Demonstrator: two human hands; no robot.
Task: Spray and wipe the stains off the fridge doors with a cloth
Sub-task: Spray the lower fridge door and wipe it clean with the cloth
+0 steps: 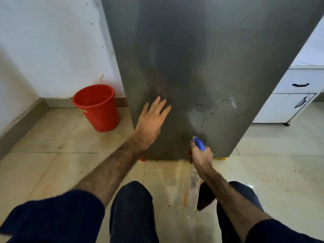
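Right hand [201, 155] clasps spray bottle [194, 186], nozzle toward fridge door [201, 58]

- Fridge door [201, 58]: top runs out of frame; you cannot see a handle or upper edge.
- Spray bottle [194, 186]: your right hand [201, 157] covers its neck and trigger; clear body blurred, liquid level unreadable.
- Left hand [151, 122]: motion-blurred at the fingertips; palm contact with the door not resolvable.
- Dark specks [210, 109] on door: too small to identify.
- Cabinet [296, 95]: cut by right edge.
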